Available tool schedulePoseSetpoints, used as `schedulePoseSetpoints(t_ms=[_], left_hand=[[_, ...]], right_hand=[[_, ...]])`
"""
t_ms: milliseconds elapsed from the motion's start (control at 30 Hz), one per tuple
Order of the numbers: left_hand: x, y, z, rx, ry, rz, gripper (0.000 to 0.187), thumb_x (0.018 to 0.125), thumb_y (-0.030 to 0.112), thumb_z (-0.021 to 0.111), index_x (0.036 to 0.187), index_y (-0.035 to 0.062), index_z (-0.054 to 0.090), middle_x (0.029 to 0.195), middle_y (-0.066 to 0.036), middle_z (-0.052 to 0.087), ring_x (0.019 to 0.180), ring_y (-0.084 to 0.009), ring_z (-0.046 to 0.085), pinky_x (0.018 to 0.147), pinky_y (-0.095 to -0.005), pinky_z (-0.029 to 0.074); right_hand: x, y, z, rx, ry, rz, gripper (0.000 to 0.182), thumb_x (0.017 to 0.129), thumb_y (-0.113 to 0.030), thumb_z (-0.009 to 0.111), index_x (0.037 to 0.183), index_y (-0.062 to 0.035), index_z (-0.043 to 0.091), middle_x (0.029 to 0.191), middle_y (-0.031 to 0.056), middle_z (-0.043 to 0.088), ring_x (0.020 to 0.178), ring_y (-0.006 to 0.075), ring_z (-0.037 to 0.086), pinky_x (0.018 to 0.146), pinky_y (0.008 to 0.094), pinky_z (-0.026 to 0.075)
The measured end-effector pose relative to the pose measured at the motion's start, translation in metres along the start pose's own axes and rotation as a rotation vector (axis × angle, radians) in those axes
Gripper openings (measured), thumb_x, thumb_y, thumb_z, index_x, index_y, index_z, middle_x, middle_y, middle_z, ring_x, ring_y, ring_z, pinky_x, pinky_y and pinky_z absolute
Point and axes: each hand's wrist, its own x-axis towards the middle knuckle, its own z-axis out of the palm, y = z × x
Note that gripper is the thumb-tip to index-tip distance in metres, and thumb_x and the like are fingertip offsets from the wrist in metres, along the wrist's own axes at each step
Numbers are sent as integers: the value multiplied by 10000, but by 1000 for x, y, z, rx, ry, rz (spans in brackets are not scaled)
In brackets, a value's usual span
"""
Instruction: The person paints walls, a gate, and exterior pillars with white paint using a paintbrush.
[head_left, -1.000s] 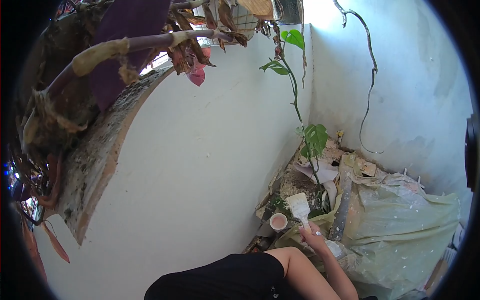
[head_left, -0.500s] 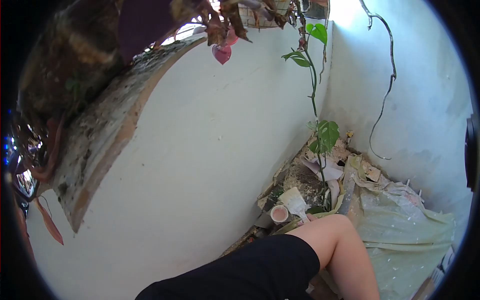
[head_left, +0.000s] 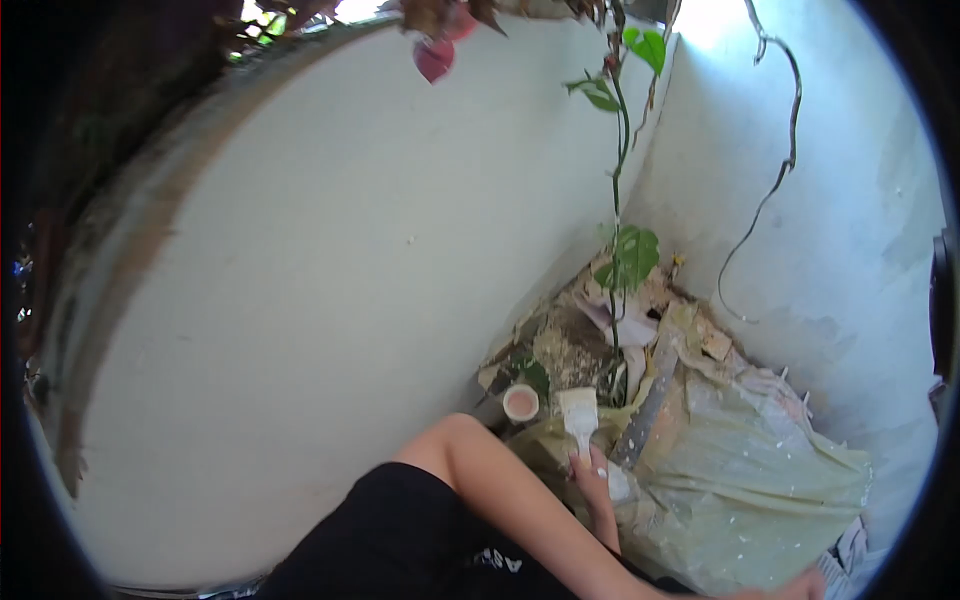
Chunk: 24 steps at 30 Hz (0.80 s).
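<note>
While the right hand [head_left: 588, 475] grips the paintbrush [head_left: 578, 410] at lower centre, the cup [head_left: 521, 402] sits just left of it, so a nudge from brush or bent elbow [head_left: 455, 437] could tip it; the leafy vine [head_left: 616, 190] crowds in behind, the rumpled sheet [head_left: 740, 480] spreads lower right, and probably the left hand [head_left: 800, 584], cropped there, grip unreadable
</note>
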Motion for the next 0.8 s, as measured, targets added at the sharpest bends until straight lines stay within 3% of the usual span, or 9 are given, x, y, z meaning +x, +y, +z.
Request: schedulePoseSetpoints(t_ms=[67,133,233,267,300,433,500,600,800], left_hand=[[-5,-4,-46,202,152,-477,371,793,135,486,1120,30,346,640,3,449,585,-74,477,559,-174,385],[-34,-5,-95,-266,337,-283,386,788,181,422,1130,48,305,660,-1,419,559,-75,419,484,-200,360],[-98,-11,-165,187,811,-297,429,868,393,361,1119,47,318,687,-37,462,531,-112,466,478,-219,405],[-127,-15,-183,150,983,-304,280,792,41,354,1072,61,362,719,-37,487,511,-102,457,477,-210,412],[-146,-10,-189,467,1108,-364,385,897,380,264,1094,56,332,704,-36,464,527,-113,463,492,-218,398],[-221,-7,-191,461,1648,-254,433,898,424,185,1042,62,375,665,-23,440,523,-99,441,478,-210,363],[-243,-11,-180,476,1861,-156,427,900,413,192,1030,53,381,651,-25,436,526,-104,438,477,-219,358],[-260,-20,-161,525,1948,-73,439,900,415,186,1014,44,392,634,-31,443,524,-109,438,472,-221,351],[-282,-42,-121,667,2118,-101,480,891,441,196,934,29,439,615,-43,459,520,-121,443,467,-229,347]], right_hand=[[10,8,6,-62,91,54,184,789,-198,549,858,-35,498,586,6,487,488,74,459,405,222,376],[20,-10,11,6,89,177,191,806,-226,524,855,-41,508,607,19,500,520,82,476,426,231,388],[51,-10,-6,-112,-62,120,269,823,-270,467,850,-6,512,604,51,499,498,126,483,432,275,401],[59,-9,-12,-164,-141,67,314,831,-292,439,847,12,514,603,67,499,488,148,486,435,298,408],[67,-16,-17,-189,-182,126,314,831,-293,436,827,10,519,595,73,499,490,154,494,444,296,413],[111,-10,-14,-408,-302,234,333,801,-332,468,871,-15,543,662,123,560,573,214,555,532,314,444],[134,-1,-6,-745,-478,198,378,771,-361,478,989,-59,539,851,149,598,773,279,586,670,341,457],[147,-9,21,-1066,-442,97,417,742,-352,474,1070,-97,516,1021,134,562,941,302,538,780,360,433],[195,19,69,-1275,-622,4,383,719,-243,434,1073,-114,500,1040,146,544,967,281,529,812,382,419]])
